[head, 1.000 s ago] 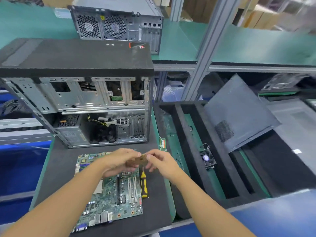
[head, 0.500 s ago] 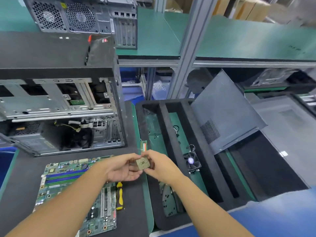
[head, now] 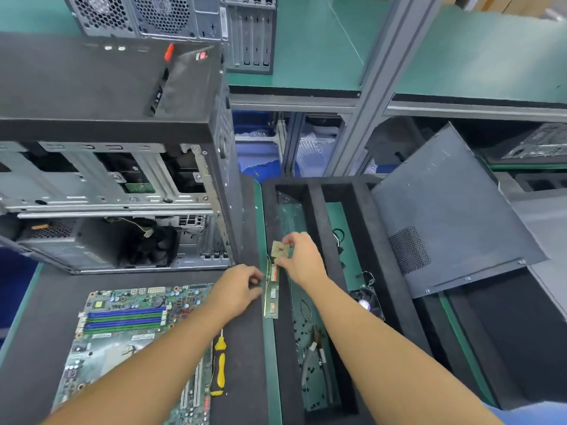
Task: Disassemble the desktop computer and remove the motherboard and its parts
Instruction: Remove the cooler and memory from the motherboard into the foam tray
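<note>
My right hand [head: 302, 260] pinches a small square processor chip [head: 280, 250] by its edge, above the left rim of the black foam tray [head: 316, 207]. My left hand [head: 237, 286] hovers just left of it with loosely curled fingers and holds nothing I can see. Its fingertips are close to the green memory sticks [head: 271, 291] lying along the tray's edge. The removed motherboard [head: 122, 332] lies flat on the dark mat under my left forearm. The open computer case [head: 107, 194] stands behind it.
A yellow screwdriver [head: 219, 363] lies right of the motherboard. The tray's slots hold pliers [head: 310, 354], loose screws and a small fan [head: 366, 302]. A grey side panel [head: 445, 210] leans on the tray's right. Another computer [head: 171, 16] sits on the back shelf.
My left hand has let go of the chip and dropped back to the left. My right hand alone carried the chip forward and right, over the tray's edge. The view shifted right.
</note>
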The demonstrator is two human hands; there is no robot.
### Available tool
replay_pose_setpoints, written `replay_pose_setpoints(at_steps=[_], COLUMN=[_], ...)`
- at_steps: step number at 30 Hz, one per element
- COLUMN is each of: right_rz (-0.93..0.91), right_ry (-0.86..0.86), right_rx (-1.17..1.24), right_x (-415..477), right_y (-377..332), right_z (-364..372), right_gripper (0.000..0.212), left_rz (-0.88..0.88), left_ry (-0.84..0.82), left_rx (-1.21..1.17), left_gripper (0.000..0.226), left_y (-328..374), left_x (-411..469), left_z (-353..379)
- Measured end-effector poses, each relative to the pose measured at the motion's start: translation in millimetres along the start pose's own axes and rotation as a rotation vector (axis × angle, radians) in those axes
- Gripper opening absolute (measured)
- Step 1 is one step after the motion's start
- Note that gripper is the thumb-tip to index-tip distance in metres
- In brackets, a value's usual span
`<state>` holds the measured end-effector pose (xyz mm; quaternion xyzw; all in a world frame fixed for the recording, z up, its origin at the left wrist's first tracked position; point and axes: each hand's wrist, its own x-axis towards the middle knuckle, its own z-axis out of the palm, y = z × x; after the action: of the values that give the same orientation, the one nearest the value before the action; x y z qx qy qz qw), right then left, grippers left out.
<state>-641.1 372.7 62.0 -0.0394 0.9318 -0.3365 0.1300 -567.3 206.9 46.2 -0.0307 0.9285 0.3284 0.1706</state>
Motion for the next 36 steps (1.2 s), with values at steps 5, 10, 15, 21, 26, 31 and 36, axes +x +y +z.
replay_pose_setpoints(at_steps=[5,10,15,21,26,31,36], right_rz=[0.054,0.112,0.103,0.102,0.031,-0.081,-0.272], right_ry=[-0.033,-0.101,-0.179,-0.19,0.161,0.058,-0.184], right_rx=[-0.004,0.063,0.087,0.138,0.15,0.149,0.094], right_x=[33,47,53,48,19,-36,-85], right_y=[5,11,11,14,8,-20,-47], right_z=[18,23,21,21,22,38,67], right_gripper=[0.04,0.045,0.05,0.065,0.028,0.016,0.016], left_rz=[0.102,0.113,0.115,0.124,0.199,0.209,0.101], left_ry=[-0.088,-0.004,0.039,0.049,0.068,0.131,0.182], left_rx=[0.248,0.25,0.276,0.14,-0.009,0.04,0.044], left_gripper=[0.052,0.054,0.06,0.059,0.022,0.02,0.026], left_y=[-9,-10,-3,-5,-11,-40,-92], left_x=[6,6,6,-3,-27,-59,-97], left_z=[21,38,43,37,12,-20,-62])
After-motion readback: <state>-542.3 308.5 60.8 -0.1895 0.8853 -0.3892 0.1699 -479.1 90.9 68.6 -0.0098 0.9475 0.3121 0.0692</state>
